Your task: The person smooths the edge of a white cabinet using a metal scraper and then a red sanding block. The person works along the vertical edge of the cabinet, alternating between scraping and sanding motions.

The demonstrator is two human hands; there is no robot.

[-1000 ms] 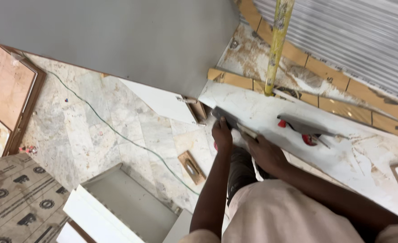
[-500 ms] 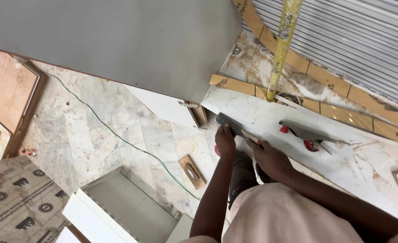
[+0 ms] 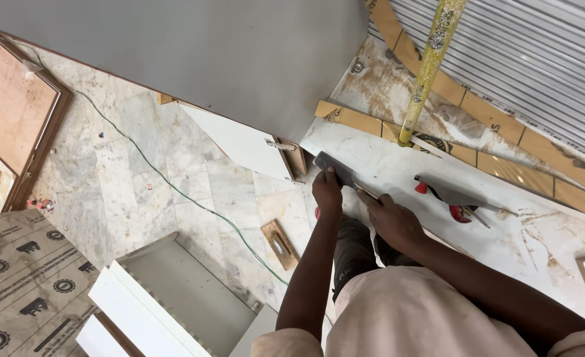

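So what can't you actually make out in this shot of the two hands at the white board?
Head view only:
- The flat grey tool: the left hand and right hand cover most of it, so its kind is unclear.
- The yellow pole: its top is cut off by the frame's upper edge.
- The red-handled clamp: a grey strip lies across it and hides its jaw.
- The small wooden block on the floor: too small to show detail.

a carpentry workshop: cut plywood boards (image 3: 14,116), white cabinet panels (image 3: 239,142), sawdust-strewn worktop (image 3: 543,244).
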